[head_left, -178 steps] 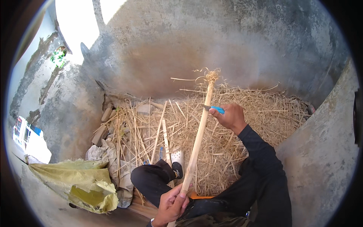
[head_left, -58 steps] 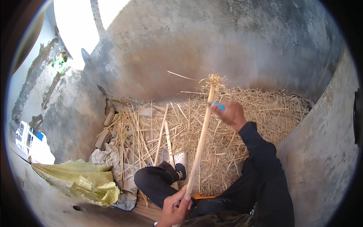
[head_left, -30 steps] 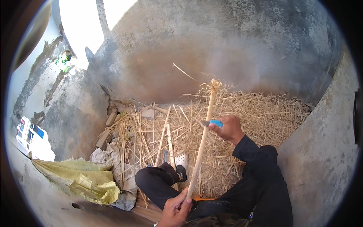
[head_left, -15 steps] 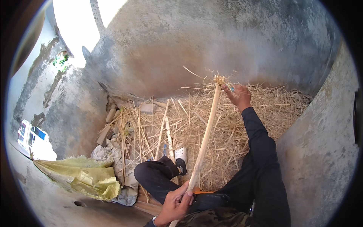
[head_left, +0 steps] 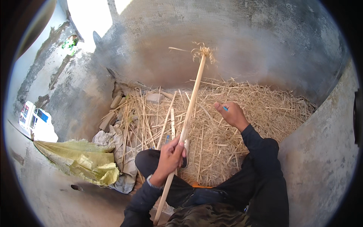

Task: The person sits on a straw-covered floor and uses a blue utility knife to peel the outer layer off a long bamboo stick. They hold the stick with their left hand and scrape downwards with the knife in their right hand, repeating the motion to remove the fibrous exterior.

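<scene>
A long pale wooden stick (head_left: 193,102) slants up from beside my lap, with a tuft of curled shavings (head_left: 205,52) at its far tip. My left hand (head_left: 172,157) is wrapped round the lower half of it. Apart from the stick, to its right, my right hand (head_left: 231,114) hangs over the straw with its fingers curled closed. A small bit of blue shows at those fingers; what it belongs to is too small to tell.
Straw and shavings (head_left: 242,98) cover the floor ahead. Loose sticks (head_left: 166,121) lie left of centre. A yellowish-green sack (head_left: 81,159) is at the left, beside a grey cloth (head_left: 126,164). Concrete walls (head_left: 242,45) close in ahead and right.
My left hand has moved up and forward, and the stick's tip now stands higher and further left. My right hand has come away from the shavings at the tip, down toward me.
</scene>
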Tool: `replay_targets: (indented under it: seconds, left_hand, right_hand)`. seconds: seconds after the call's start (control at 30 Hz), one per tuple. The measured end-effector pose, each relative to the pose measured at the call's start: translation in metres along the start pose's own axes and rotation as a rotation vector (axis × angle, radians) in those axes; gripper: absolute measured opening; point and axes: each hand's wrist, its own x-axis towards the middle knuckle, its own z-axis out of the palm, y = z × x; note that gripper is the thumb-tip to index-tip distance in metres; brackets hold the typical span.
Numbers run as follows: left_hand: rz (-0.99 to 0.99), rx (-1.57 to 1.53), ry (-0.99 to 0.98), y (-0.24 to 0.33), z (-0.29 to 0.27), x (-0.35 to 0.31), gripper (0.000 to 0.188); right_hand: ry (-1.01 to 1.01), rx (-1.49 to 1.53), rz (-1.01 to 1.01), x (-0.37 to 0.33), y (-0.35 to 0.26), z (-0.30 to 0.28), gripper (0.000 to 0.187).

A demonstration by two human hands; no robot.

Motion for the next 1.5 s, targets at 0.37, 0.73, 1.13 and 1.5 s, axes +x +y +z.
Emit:
replay_targets:
  seconds: [0.37,0.73,1.13,1.5]
  left_hand:
    - [0.691,-0.135,0.451,0.062,-0.026,0.165,0.041]
    - [0.465,-0.652,0.323,0.034,0.034,0.17,0.024]
    - [0.136,-0.68,0.09,0.023,0.098,0.126,0.029]
    - [0.798,0.959,0.311,0.039,0.025,0.013,0.047]
  right_hand:
    - [0.082,0.338,-0.167,0.011,0.004,0.007,0.072]
    - [0.074,0.54,-0.092,-0.004,-0.008,0.01,0.053]
    - [0.378,1.309,0.077,0.008,-0.024,0.008,0.039]
    - [0.333,1.326,0.064,0.008,-0.004,-0.04,0.044]
